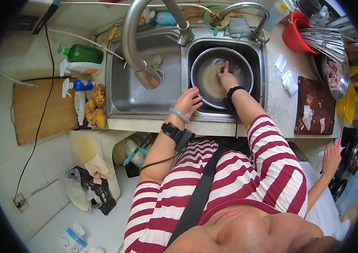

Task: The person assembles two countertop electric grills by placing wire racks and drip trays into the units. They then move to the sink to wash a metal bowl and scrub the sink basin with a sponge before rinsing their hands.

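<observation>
A round metal pot (pixel 195 71) stands in the right sink basin, holding cloudy, pale liquid. My right hand (pixel 228 81) reaches down inside it, index finger stretched forward and the other fingers bent. Something dark shows under those fingers, too small to make out. Beside the pot's near left rim is my left hand (pixel 188 102), its fingers loosely apart and holding nothing; whether they touch the rim I cannot tell. Over the left basin (pixel 145 95) curves a large metal faucet (pixel 130 42), and a smaller tap (pixel 246 6) rises behind the pot.
Potatoes (pixel 95 107), spray bottles and a wooden board (pixel 39 109) lie left. To the right are a red container (pixel 293 36) of metal skewers, a bowl of sliced meat (pixel 334 76) and a dark cutting board (pixel 314 105). Another person's hand (pixel 330 161) is near the right counter edge.
</observation>
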Action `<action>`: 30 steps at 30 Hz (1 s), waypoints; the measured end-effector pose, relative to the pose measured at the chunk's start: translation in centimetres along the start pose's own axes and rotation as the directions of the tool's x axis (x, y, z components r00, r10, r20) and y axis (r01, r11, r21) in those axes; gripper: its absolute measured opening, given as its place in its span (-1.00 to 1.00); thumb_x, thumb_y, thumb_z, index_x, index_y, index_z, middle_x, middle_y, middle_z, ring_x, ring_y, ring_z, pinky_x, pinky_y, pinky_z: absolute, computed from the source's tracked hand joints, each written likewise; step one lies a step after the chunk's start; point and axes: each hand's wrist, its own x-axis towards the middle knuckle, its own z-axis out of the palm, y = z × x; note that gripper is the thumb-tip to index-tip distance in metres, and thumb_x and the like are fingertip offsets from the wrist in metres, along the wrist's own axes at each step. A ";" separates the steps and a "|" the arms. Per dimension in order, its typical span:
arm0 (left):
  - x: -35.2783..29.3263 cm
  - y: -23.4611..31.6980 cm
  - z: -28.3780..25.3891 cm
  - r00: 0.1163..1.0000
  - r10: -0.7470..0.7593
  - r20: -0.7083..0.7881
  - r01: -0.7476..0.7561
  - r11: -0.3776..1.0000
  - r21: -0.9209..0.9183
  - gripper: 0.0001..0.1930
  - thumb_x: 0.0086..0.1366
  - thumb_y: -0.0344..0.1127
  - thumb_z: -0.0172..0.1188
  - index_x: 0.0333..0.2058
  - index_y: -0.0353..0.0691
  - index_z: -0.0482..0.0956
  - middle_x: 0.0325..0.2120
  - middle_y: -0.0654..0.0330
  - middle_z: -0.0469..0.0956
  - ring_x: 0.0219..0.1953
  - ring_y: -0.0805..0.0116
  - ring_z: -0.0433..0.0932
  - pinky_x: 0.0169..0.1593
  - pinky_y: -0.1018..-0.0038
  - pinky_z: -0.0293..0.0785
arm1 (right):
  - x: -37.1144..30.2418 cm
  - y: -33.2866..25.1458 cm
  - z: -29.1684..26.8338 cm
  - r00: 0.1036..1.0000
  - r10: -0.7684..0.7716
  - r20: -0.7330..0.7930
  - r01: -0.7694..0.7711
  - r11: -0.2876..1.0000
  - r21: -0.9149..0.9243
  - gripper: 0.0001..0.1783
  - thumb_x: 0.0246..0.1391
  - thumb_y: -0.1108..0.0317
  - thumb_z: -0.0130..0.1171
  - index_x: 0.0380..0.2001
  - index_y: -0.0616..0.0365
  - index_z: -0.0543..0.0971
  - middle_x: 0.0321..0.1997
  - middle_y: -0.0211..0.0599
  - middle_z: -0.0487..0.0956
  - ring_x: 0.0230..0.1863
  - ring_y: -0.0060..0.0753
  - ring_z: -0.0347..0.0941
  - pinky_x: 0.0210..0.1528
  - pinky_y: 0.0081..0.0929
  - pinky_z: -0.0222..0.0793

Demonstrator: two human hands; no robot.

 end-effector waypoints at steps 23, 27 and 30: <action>8.0 1.3 -2.2 0.983 -0.149 -0.104 0.161 0.980 0.121 -0.57 0.08 -0.12 0.09 -0.07 -0.09 0.33 -0.13 0.24 0.28 -0.17 0.40 0.24 0.17 0.14 -0.22 | 2.5 -8.7 -0.9 0.888 -0.301 0.347 -0.226 0.372 0.900 -0.53 0.07 0.10 -0.10 -0.03 0.19 0.34 -0.14 -0.26 0.43 -0.17 -0.39 0.35 -0.17 -0.48 0.29; 7.1 0.9 -3.2 0.981 -0.181 -0.076 0.186 0.980 0.065 -0.47 0.09 -0.11 0.09 0.02 -0.14 0.22 -0.05 0.21 0.24 -0.10 0.37 0.23 0.20 0.15 -0.27 | -3.5 -8.3 -4.4 0.661 -0.290 0.692 0.327 0.942 0.082 -0.54 0.01 0.06 -0.07 -0.16 0.19 0.46 -0.08 -0.14 0.46 -0.08 -0.28 0.37 -0.03 -0.39 0.24; 5.8 1.2 -2.8 0.976 -0.194 -0.096 0.202 0.977 0.074 -0.40 0.10 -0.09 0.08 0.07 -0.19 0.13 0.03 0.18 0.19 -0.03 0.34 0.20 0.21 0.15 -0.33 | -3.3 -3.7 -2.5 0.740 -0.096 0.666 0.351 0.899 -0.260 -0.59 -0.05 0.11 -0.07 -0.23 0.17 0.52 -0.12 -0.11 0.48 -0.08 -0.14 0.38 -0.04 -0.33 0.25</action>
